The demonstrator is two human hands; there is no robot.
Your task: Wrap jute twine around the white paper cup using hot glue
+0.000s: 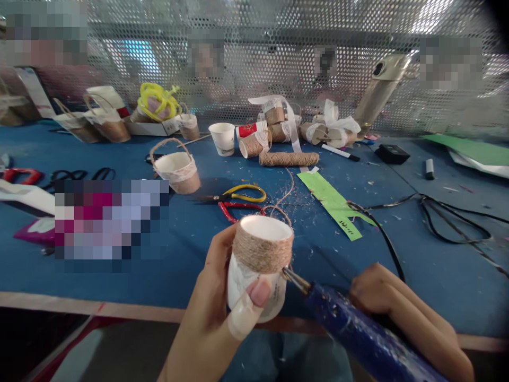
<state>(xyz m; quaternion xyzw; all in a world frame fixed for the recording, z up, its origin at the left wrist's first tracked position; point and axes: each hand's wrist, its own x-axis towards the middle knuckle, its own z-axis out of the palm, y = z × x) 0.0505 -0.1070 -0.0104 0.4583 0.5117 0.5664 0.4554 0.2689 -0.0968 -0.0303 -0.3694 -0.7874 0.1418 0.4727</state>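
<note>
Jute twine (262,248) bands the top of the white paper cup (254,297) that your left hand (210,323) has in a closed grip, thumb across the front, over the near edge of the blue bench (119,286). The cup stands nearly upright, its long axis running 6 to 12 o'clock with the mouth up. Your right hand (382,292), at 4 o'clock of the cup, is wrapped tight round the blue glue gun (358,329), which points toward 10 o'clock with its nozzle touching the twine's lower edge. Dark handwriting on the green paper strip (332,204) at 1 o'clock is too small to read.
</note>
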